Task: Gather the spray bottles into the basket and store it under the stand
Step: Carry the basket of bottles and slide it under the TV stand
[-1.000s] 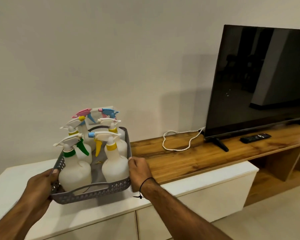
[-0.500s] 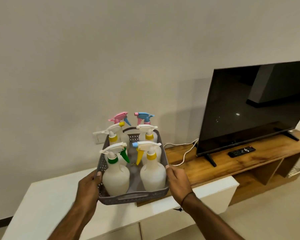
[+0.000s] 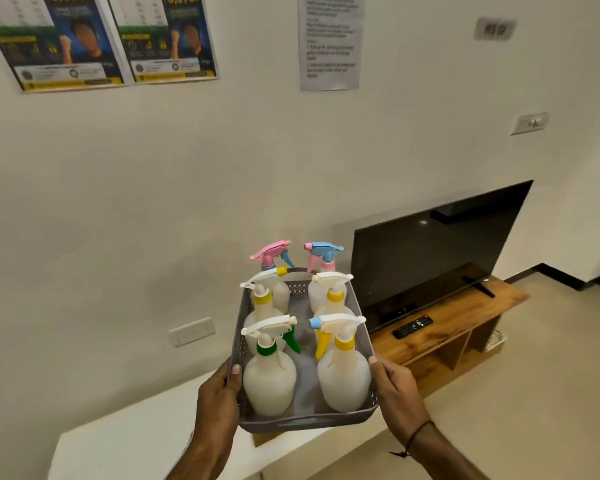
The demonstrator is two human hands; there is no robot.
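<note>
both hands grip the basket rim, above the cabinet.

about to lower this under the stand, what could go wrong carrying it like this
The grey perforated plastic basket is gripped only at its side walls by the left hand and right hand, so it may tilt. The six tall white spray bottles stand loose and could topple. Their trigger heads rise above the rim and might catch under the wooden TV stand.
</note>
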